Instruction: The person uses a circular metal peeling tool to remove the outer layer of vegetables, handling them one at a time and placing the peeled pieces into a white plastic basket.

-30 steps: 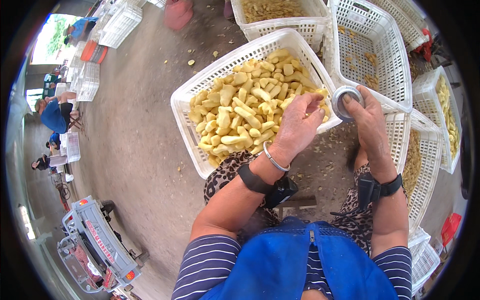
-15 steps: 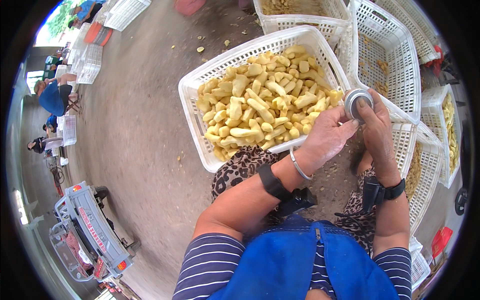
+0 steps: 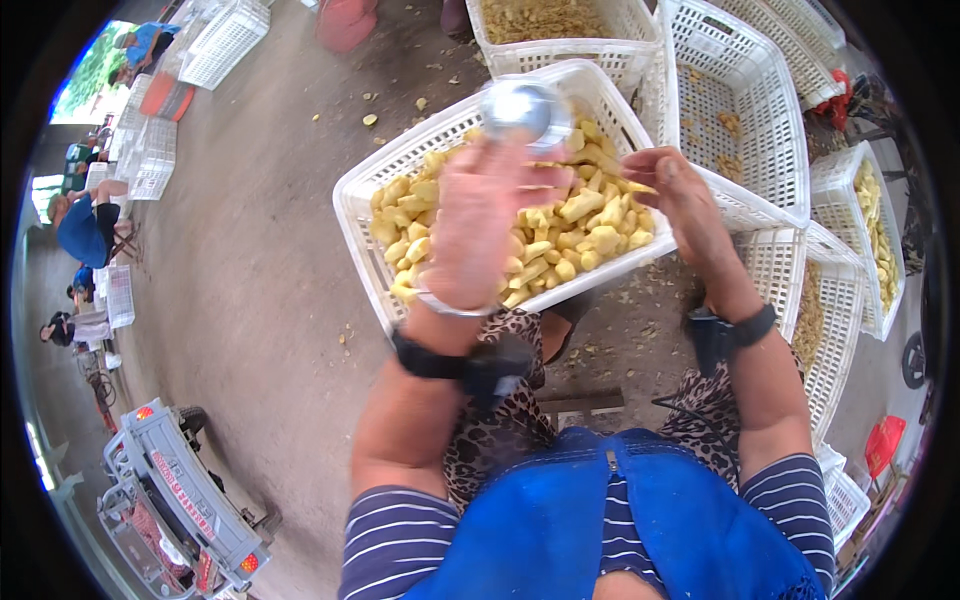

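Over the white plastic basket (image 3: 352, 212) my left hand (image 3: 478, 215) is blurred by motion. At its fingertips is a round, shiny silver metal thing (image 3: 527, 112), like a lid or small tin, smeared too. Beneath it the basket holds a heap of pale yellow peeled ginger (image 3: 585, 210), partly covered by that hand. My right hand (image 3: 690, 205) hovers at the basket's right rim, palm turned inward. Its fingers are half bent and apart, and I see nothing gripped in them. A yellow piece shows close to its fingertips, seemingly among the heap.
Another white crate (image 3: 745, 120) with a few scraps stands to the right. Beyond the heap, a crate (image 3: 560, 50) holds brownish bits. More crates line the right side, one with yellow pieces (image 3: 875, 230). Far left are a grey three-wheeled vehicle (image 3: 190, 490) and seated people.
My hands have come apart. The left has swung left and away over the heap with the round metal thing; the right has let go of it and moved slightly left. The view has shifted a little.
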